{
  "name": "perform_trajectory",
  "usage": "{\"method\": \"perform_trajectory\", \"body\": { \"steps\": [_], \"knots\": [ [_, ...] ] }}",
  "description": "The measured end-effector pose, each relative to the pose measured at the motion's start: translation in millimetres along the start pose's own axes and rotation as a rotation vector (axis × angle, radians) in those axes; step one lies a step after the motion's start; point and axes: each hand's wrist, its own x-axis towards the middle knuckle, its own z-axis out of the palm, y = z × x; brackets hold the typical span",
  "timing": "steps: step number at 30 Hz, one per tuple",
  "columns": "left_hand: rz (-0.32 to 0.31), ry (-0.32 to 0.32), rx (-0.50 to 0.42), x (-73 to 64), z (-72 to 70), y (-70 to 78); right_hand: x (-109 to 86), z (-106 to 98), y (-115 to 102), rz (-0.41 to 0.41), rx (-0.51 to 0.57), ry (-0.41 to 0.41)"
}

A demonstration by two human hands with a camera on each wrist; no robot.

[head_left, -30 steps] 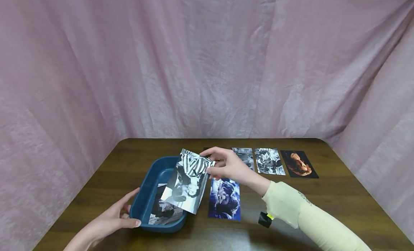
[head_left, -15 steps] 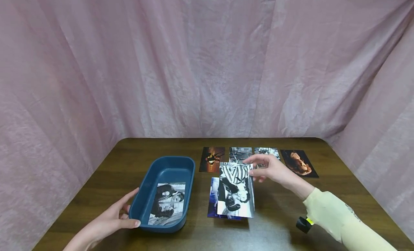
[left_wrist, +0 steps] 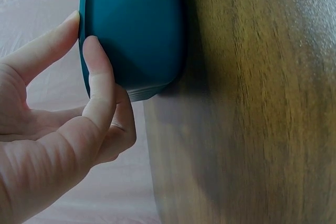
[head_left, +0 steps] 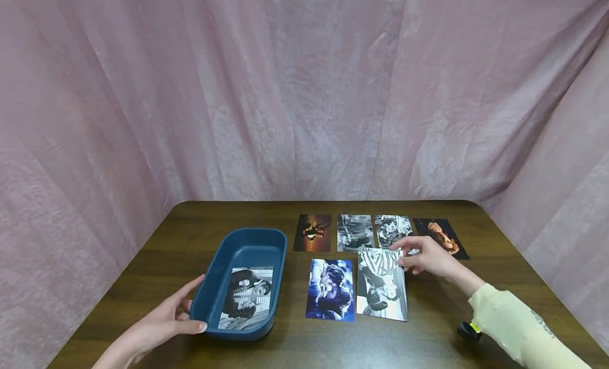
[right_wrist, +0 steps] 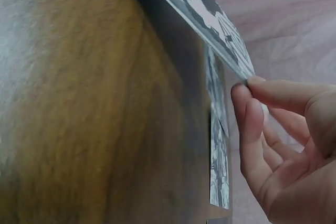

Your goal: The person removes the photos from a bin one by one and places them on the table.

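Note:
My right hand (head_left: 428,258) pinches a black-and-white photo (head_left: 380,287) by its upper right corner. The right wrist view shows this photo (right_wrist: 202,11) tilted, its pinched corner raised off the table between thumb and fingers. To its left lies a bluish photo (head_left: 330,289) of a couple. With thumb and fingers, my left hand (head_left: 159,324) grips the near left corner of a blue plastic box (head_left: 280,263). Inside the box, another black-and-white photo (head_left: 249,295) lies on the bottom. The left wrist view shows fingers at the rim and outer wall of the box (left_wrist: 136,24).
Along the back of the wooden table (head_left: 228,215) lie a dark orange photo (head_left: 312,232), two black-and-white photos, a left one (head_left: 354,231) and a right one (head_left: 392,227), and a dark photo (head_left: 440,237) at the right. A pink curtain (head_left: 304,94) hangs behind.
My right hand has carried the striped-shirt photo from over the box to the right, past the bluish photo, and lowered it beside that one. The left hand has stayed at the box.

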Motion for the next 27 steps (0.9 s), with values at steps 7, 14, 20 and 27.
{"method": "perform_trajectory", "body": {
  "steps": [7,14,20,27],
  "knots": [
    [0.002,0.002,0.003,0.4,-0.6,-0.6,3.5,13,1,-0.006,-0.151,0.04],
    [0.002,-0.004,-0.003,0.8,-1.6,-1.9,3.1,21,2,-0.064,-0.239,0.027],
    [0.001,-0.013,-0.01,1.2,-2.2,-1.4,3.5,24,4,-0.077,-0.274,0.031],
    [0.003,-0.013,-0.005,1.3,-1.6,-1.4,3.7,27,7,-0.065,-0.284,0.045]
  ]
}}
